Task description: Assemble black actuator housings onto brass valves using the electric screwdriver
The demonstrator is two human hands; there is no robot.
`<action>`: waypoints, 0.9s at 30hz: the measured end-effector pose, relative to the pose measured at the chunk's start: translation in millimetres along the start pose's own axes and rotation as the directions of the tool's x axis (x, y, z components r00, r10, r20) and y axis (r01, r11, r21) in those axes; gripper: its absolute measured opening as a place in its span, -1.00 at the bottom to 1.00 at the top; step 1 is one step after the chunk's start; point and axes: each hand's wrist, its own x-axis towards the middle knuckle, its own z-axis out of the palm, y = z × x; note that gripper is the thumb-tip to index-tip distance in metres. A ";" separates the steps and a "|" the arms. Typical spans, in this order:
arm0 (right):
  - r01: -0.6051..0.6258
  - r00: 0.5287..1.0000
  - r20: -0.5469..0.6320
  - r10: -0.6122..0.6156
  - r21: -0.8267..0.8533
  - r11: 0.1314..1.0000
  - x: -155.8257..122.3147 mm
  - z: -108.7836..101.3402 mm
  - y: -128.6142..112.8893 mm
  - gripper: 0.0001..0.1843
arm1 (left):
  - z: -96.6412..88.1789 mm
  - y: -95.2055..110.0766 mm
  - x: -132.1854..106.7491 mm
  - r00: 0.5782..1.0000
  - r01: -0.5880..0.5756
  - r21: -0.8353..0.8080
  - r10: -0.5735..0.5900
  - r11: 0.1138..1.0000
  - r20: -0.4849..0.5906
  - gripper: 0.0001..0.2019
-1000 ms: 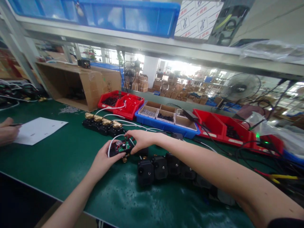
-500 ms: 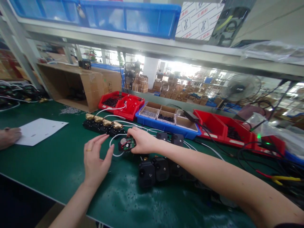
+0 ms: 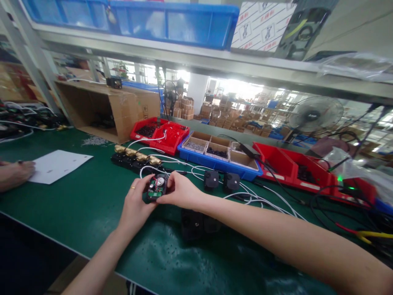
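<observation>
Module: a small black module (image 3: 156, 187) with a green circuit board and a round silver part on top, held just above the green bench (image 3: 76, 205), near its middle.
Left hand: the left hand (image 3: 136, 203) grasps the module's left side, thumb and fingers closed on its edge; a ring shows on one finger.
Right hand: the right hand (image 3: 179, 191) grasps the module's right side, fingers pinched on its edge, the forearm reaching in from the lower right.
White wire: a white wire (image 3: 184, 166) loops away from behind the module and runs right across the bench with others.
Black housings: dark black housings (image 3: 196, 223) lie on the bench just beneath the right forearm, partly hidden by it.
Two black parts: two small black parts (image 3: 221, 180) stand side by side to the right of the hands, near the wires.
Brass row: a row of black units with brass fittings (image 3: 136, 156) lies just behind the hands.
Bins: red bins (image 3: 158, 133) and a blue tray (image 3: 215, 164) with cardboard compartments sit further back; more red bins (image 3: 288, 166) stand to the right.
Paper: a white sheet (image 3: 58, 164) lies at the left, where another person's hand (image 3: 15, 174) rests at its edge.
Carton: an open cardboard carton (image 3: 98, 108) lies on its side at the back left.
</observation>
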 end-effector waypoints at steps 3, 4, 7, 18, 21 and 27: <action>0.041 0.995 0.085 -0.044 0.030 0.999 -0.1 -0.5 8.5 -0.48 | -5.9 0.5 -1.2 0.998 -0.067 -0.015 0.067 0.998 -0.003 -0.50; 0.053 0.994 0.096 -0.057 0.041 0.998 -0.2 -0.4 11.2 -0.49 | -6.9 1.6 -2.0 0.996 -0.092 -0.015 0.092 0.996 -0.011 -0.51; 0.085 0.992 0.087 -0.091 0.077 0.993 -3.3 0.3 15.4 -0.52 | -8.0 5.9 -3.6 0.985 -0.169 -0.008 0.169 0.986 -0.037 -0.49; 0.106 0.990 0.070 -0.119 0.164 0.981 -13.6 -2.3 9.2 -0.54 | -12.2 11.6 -0.9 0.962 -0.264 0.045 0.266 0.963 -0.061 -0.45; 0.108 0.990 0.072 -0.121 0.162 0.981 -12.4 -2.2 7.3 -0.54 | -12.8 12.1 -0.5 0.960 -0.269 0.051 0.272 0.962 -0.066 -0.45; 0.121 0.989 0.064 -0.130 0.125 0.985 -12.0 -2.4 5.1 -0.53 | -13.0 11.8 -0.2 0.960 -0.265 0.055 0.269 0.963 -0.073 -0.45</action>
